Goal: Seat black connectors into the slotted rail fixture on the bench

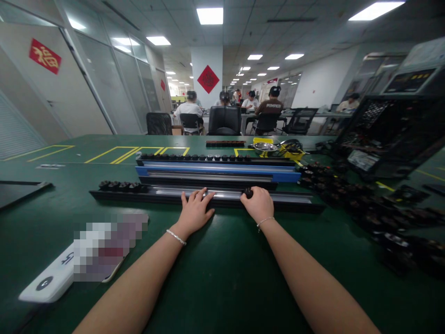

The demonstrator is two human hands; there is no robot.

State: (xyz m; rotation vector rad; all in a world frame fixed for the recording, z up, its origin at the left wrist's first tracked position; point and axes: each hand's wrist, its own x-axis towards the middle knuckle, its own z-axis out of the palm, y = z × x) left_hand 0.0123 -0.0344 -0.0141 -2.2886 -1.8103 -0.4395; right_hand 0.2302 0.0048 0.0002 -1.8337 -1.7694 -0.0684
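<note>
A long black channel with a shiny metal strip along its inside, a rail (227, 195), lies crosswise on the green table. My left hand (195, 208) rests on its near edge, fingers spread, holding nothing. Farther right, my right hand (260, 204) grips a small black knob-like part (248, 192) at the rail. Several similar dark parts (120, 185) sit in a row at the rail's left end. Just behind stands a blue and black rail (215, 170), with a row of small black pieces (194, 157) along its back.
Heaped black parts (347, 190) spread over the table's right side, before an open computer case (392, 134). A metal bowl (266, 146) and yellow tray (295, 154) stand behind. A white power bank-like device (48, 278) lies front left. People (273, 106) sit beyond the table.
</note>
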